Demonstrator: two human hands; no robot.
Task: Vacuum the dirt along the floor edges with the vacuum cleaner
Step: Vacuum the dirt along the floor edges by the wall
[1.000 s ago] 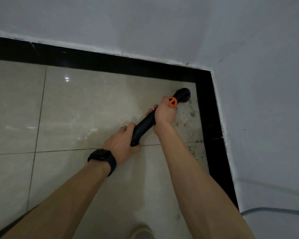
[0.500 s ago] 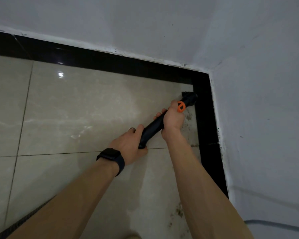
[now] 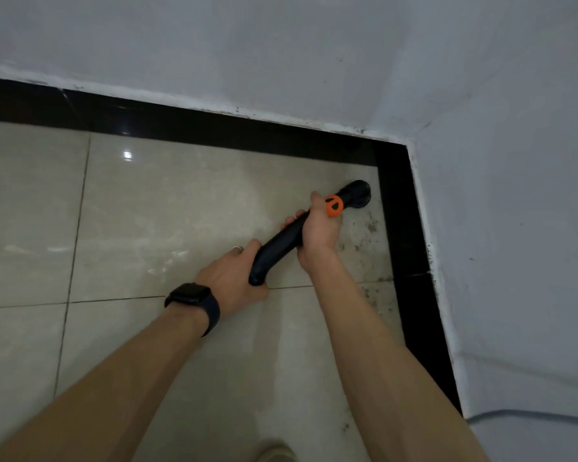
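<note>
A black vacuum wand with an orange ring points into the room's far right corner. Its round nozzle sits on the beige tile just beside the black border strip. My right hand grips the wand right behind the orange ring. My left hand, with a ring on one finger and a dark watch at the wrist, holds the wand's lower end. Dark specks of dirt lie on the tile to the right of the nozzle, along the border.
White walls meet at the corner, with chipped paint along their base. More dirt speckles the tile further down the right edge. A grey cable runs along the wall at lower right. A shoe tip shows at the bottom.
The nozzle pushed onto the black border at the corner half a second ago; now it has drawn back onto the beige tile. Both hands kept their grip.
</note>
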